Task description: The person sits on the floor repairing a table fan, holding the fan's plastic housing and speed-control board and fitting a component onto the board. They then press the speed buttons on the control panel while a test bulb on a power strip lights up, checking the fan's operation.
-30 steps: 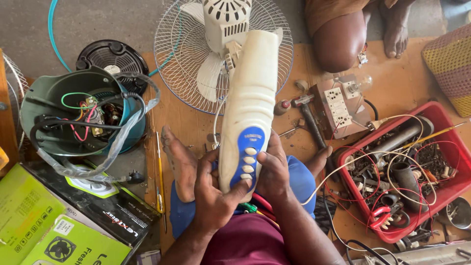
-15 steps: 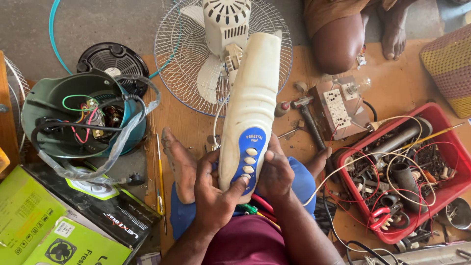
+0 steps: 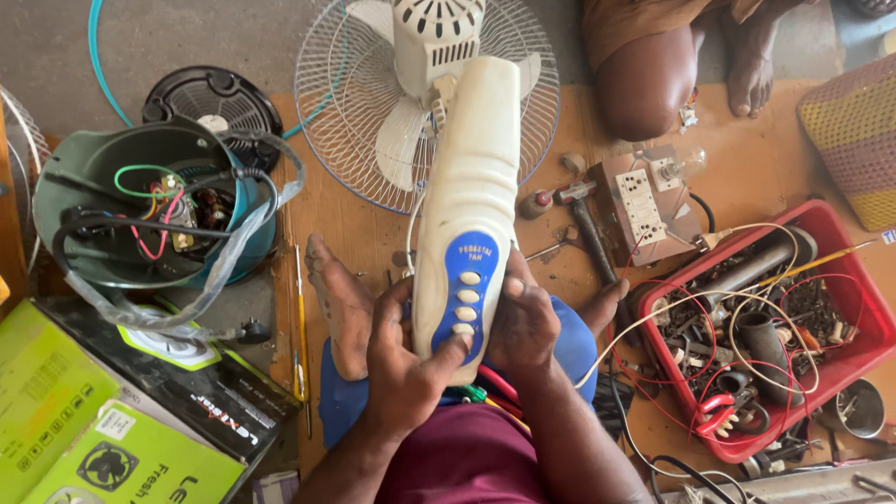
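Observation:
A white fan column (image 3: 471, 168) with a blue button panel (image 3: 469, 285) rests lengthwise over my lap, joined at its far end to the fan motor housing (image 3: 434, 37) and wire grille (image 3: 355, 103). My left hand (image 3: 401, 359) grips the column's near end from the left, thumb on the lowest button. My right hand (image 3: 525, 322) clasps it from the right, thumb on a white button. Red and green wires (image 3: 495, 392) trail out beneath the column by my wrists.
A green open appliance base (image 3: 140, 210) with tangled wires sits at left, above green-and-black boxes (image 3: 112, 429). A red tray (image 3: 868, 308) of wires and parts stands at right. A hammer (image 3: 588, 224), a socket board (image 3: 644, 201) and another person's knee (image 3: 644, 84) lie beyond.
Both hands stay clamped on the column. My left thumb has shifted slightly on the lower buttons; the column barely moved.

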